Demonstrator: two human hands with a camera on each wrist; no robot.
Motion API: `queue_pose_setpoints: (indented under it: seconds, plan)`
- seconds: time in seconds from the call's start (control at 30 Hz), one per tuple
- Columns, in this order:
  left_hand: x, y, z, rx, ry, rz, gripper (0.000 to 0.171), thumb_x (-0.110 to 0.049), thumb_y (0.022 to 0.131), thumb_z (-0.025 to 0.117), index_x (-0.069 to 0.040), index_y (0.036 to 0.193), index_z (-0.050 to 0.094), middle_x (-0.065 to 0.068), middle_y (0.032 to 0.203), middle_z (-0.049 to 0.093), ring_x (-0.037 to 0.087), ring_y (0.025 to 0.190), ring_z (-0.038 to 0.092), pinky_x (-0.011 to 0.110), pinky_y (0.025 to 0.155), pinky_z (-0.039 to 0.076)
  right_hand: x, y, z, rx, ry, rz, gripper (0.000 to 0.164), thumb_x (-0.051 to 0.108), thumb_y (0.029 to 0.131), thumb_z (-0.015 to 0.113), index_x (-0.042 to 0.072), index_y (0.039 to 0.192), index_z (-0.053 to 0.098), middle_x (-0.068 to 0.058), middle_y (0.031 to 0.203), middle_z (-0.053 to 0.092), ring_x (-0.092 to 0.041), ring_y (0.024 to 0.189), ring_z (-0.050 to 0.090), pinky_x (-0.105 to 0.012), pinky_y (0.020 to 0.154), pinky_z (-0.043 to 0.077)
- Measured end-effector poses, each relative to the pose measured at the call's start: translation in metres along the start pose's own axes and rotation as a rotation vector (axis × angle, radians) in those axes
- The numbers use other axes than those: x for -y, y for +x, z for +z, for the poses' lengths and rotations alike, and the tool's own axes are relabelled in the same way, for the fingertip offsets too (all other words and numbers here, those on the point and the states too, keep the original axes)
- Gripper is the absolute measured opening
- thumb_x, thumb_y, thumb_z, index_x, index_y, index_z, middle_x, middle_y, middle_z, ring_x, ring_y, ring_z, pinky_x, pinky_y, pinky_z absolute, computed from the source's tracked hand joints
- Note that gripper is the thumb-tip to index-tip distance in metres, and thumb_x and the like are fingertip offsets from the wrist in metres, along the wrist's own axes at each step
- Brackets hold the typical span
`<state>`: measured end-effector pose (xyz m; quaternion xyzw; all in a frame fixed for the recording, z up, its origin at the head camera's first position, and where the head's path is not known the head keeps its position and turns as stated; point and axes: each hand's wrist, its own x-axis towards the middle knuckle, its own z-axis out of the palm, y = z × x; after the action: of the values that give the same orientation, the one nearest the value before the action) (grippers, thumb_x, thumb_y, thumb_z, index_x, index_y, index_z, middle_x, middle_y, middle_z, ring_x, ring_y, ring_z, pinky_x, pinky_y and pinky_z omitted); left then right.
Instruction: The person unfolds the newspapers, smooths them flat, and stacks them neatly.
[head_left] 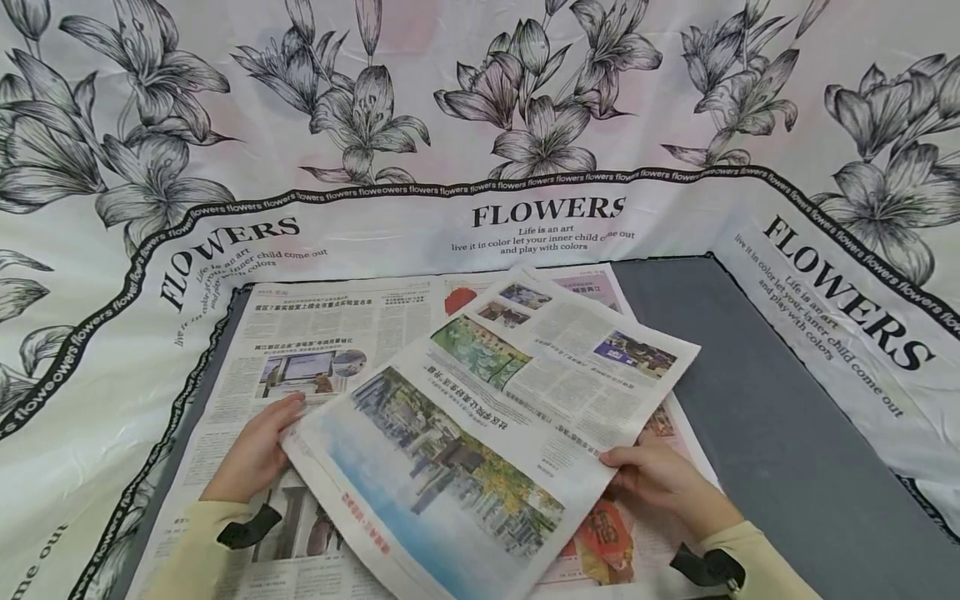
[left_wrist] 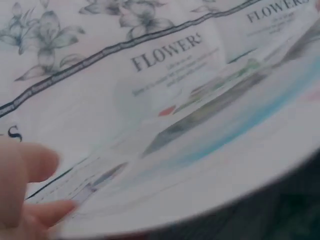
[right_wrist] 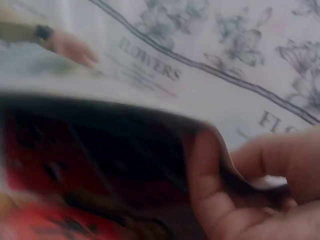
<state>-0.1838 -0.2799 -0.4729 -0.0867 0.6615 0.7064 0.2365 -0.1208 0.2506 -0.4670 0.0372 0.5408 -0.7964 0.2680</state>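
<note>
A folded newspaper (head_left: pixel 480 425) with a large city photo is held up at a slant in the head view. My right hand (head_left: pixel 667 479) grips its right edge, thumb on top and fingers beneath; the right wrist view shows the paper pinched and bent at that hand (right_wrist: pixel 250 185). At the paper's left corner is my left hand (head_left: pixel 255 446), with thumb and fingers apart. In the left wrist view its fingers (left_wrist: pixel 50 212) lie by the paper's edge; whether they touch it I cannot tell. Below lies an opened newspaper (head_left: pixel 225 417), partly covered by the folded one.
A dark grey tabletop (head_left: pixel 780 417) shows to the right of the papers. White cloth (head_left: pixel 390 233) printed with flowers and lettering rises along the back and both sides. Red pictures (head_left: pixel 603 533) on the lower newspaper show beneath the raised one.
</note>
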Motion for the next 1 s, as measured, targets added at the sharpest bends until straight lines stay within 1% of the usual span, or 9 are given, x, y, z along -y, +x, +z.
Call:
queue_pose_setpoints:
  seconds: [0.07,0.17,0.27,0.4,0.53,0.63,0.73,0.83,1.0]
  plan:
    - [-0.001,-0.002,-0.008,0.08,0.038,-0.032,0.071,-0.037,0.105,0.042,-0.006,0.157,0.006,0.007,0.137,0.053,0.001,0.093,0.065,0.025,0.081,0.056,0.005,0.002,-0.01,0.053,-0.064,0.006,0.046,-0.007,0.092,0.052,0.023,0.127,0.046,0.004,0.118,0.066,-0.017,0.11,0.065,-0.037,0.09,0.055]
    - [-0.002,-0.008,-0.016,0.26,0.1,-0.075,0.068,-0.031,0.104,0.045,0.001,0.155,0.012,-0.001,0.112,0.069,0.013,0.091,0.071,0.033,0.077,0.058,0.014,0.009,-0.022,0.155,-0.097,0.018,0.051,-0.008,0.092,0.049,0.024,0.131,0.044,0.003,0.122,0.065,-0.02,0.113,0.065,-0.04,0.091,0.054]
    - [-0.003,-0.013,-0.017,0.406,0.126,-0.091,0.065,-0.025,0.105,0.044,0.004,0.154,0.013,0.003,0.112,0.07,0.018,0.093,0.072,0.036,0.078,0.059,0.022,0.02,-0.031,0.275,-0.089,0.052,0.052,-0.012,0.092,0.043,0.02,0.132,0.048,-0.002,0.125,0.065,-0.024,0.115,0.064,-0.044,0.091,0.054]
    - [-0.002,-0.012,-0.01,0.465,0.173,-0.082,0.067,-0.02,0.104,0.047,0.002,0.155,0.01,0.007,0.111,0.067,0.018,0.089,0.072,0.038,0.077,0.059,0.03,0.04,-0.035,0.331,-0.093,0.132,0.049,-0.013,0.091,0.04,0.014,0.129,0.056,-0.006,0.124,0.067,-0.028,0.115,0.065,-0.047,0.091,0.054]
    - [0.004,-0.005,0.001,0.458,0.222,-0.046,0.075,-0.016,0.101,0.053,-0.003,0.156,0.004,0.005,0.094,0.07,0.016,0.076,0.071,0.036,0.068,0.059,0.035,0.063,-0.03,0.259,-0.21,0.145,0.045,-0.009,0.089,0.046,0.011,0.129,0.054,-0.003,0.12,0.068,-0.024,0.111,0.066,-0.043,0.091,0.054]
    - [0.009,0.0,0.01,0.41,0.271,0.016,0.079,-0.01,0.097,0.057,-0.006,0.157,0.005,0.001,0.077,0.067,0.012,0.062,0.066,0.033,0.06,0.058,0.037,0.08,-0.026,0.147,-0.263,0.137,0.048,-0.005,0.091,0.049,0.008,0.137,0.043,-0.001,0.116,0.067,-0.021,0.107,0.066,-0.04,0.088,0.054]
    - [0.009,-0.001,0.017,0.362,0.327,0.066,0.08,-0.006,0.094,0.06,-0.008,0.157,0.011,-0.001,0.073,0.062,0.01,0.054,0.06,0.032,0.056,0.056,0.038,0.092,-0.021,0.018,-0.261,0.106,0.057,0.001,0.095,0.05,0.007,0.147,0.029,-0.001,0.116,0.065,-0.021,0.104,0.066,-0.039,0.086,0.054]
    - [0.007,-0.003,0.023,0.394,0.378,0.078,0.074,-0.003,0.093,0.061,-0.006,0.155,0.02,-0.001,0.067,0.052,0.01,0.053,0.054,0.032,0.055,0.054,0.038,0.096,-0.017,-0.08,-0.249,0.075,0.059,0.005,0.098,0.05,0.005,0.15,0.024,-0.002,0.115,0.065,-0.021,0.102,0.067,-0.038,0.085,0.055]
    - [0.009,-0.002,0.029,0.479,0.453,0.058,0.063,-0.004,0.091,0.063,-0.003,0.148,0.037,-0.004,0.063,0.036,0.01,0.052,0.049,0.035,0.057,0.056,0.034,0.097,-0.018,-0.143,-0.218,0.074,0.052,0.008,0.101,0.047,0.003,0.149,0.028,0.001,0.108,0.068,-0.018,0.097,0.069,-0.034,0.082,0.056]
